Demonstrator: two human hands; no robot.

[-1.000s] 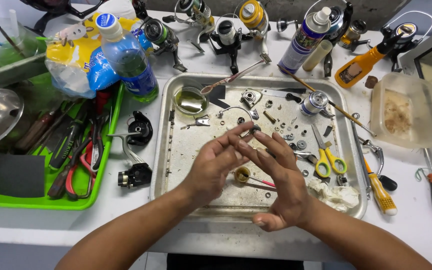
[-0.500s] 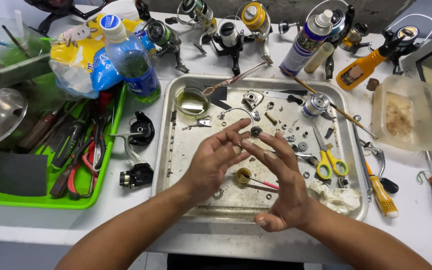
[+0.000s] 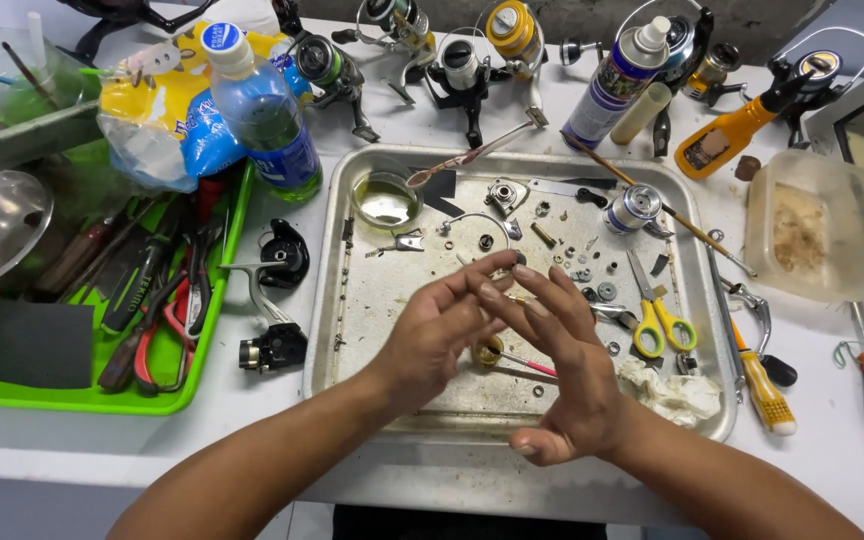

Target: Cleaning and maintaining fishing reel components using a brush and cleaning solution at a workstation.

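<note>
Two hands above dented metal tray (image 3: 352, 330): left hand (image 3: 432, 335) and right hand (image 3: 562, 360), fingertips pinched together; pinched item too small to tell; yellow-handled scissors (image 3: 657, 320) right of hands.

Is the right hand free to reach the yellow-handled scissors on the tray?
Probably yes. The right hand is above the metal tray, the yellow-handled scissors lie just beside it, and nothing stands between them. Its fingertips meet the left hand, possibly pinching a small part.
</note>
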